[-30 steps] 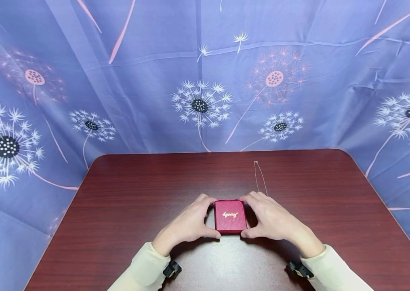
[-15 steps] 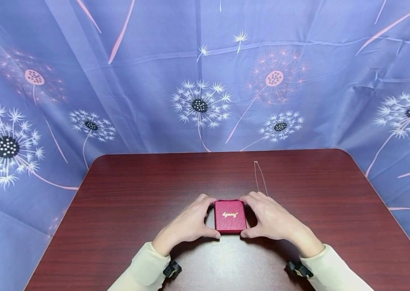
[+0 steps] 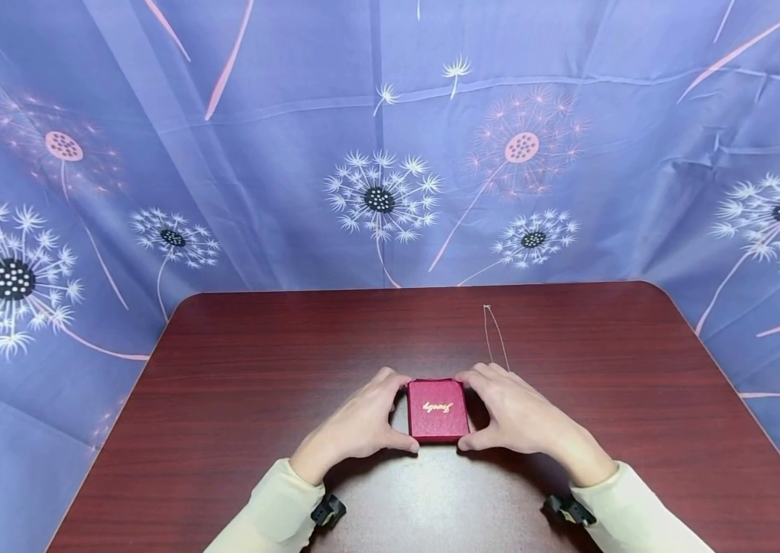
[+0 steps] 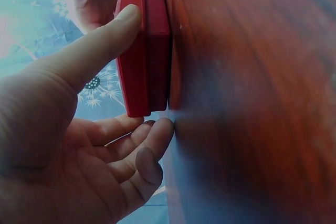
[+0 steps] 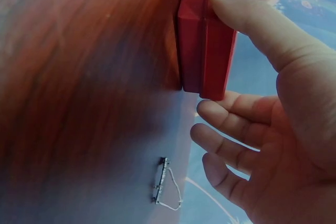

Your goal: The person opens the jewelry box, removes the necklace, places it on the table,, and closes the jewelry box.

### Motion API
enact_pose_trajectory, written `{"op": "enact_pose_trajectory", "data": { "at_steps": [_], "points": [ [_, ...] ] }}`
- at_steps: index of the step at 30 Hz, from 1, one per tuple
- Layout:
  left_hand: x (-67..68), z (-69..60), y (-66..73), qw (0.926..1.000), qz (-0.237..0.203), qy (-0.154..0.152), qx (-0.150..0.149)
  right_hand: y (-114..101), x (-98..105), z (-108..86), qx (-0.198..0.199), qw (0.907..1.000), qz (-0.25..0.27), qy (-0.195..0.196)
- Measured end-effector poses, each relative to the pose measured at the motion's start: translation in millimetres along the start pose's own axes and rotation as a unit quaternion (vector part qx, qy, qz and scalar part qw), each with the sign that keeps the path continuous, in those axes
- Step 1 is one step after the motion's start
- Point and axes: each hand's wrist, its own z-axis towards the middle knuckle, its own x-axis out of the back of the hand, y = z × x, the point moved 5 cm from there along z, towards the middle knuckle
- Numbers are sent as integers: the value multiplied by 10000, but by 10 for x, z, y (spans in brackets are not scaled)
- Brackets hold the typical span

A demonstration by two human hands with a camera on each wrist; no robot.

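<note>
A small red jewelry box rests on the table, its lid on and the gold lettering upside down from here. My left hand grips its left side, thumb at the near corner and index finger at the far one. On the right side, my right hand holds it the same way. Both wrist views have the thumbs pressing the lid edge, a step showing between lid and base. A thin necklace lies beyond my right hand, partly hidden by it in the head view.
The dark reddish wooden table has rounded far corners. Behind it hangs a blue cloth with a dandelion print, reaching round both sides. In the right wrist view, a silvery part of the necklace shows below the fingers.
</note>
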Motion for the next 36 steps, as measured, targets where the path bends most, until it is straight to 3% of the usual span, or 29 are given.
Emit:
{"op": "enact_pose_trajectory", "data": {
  "at_steps": [36],
  "points": [
    [7, 4, 18, 9993, 367, -51, -35, -10, 6, 7, -167, 9998, 54, -113]
  ]
}}
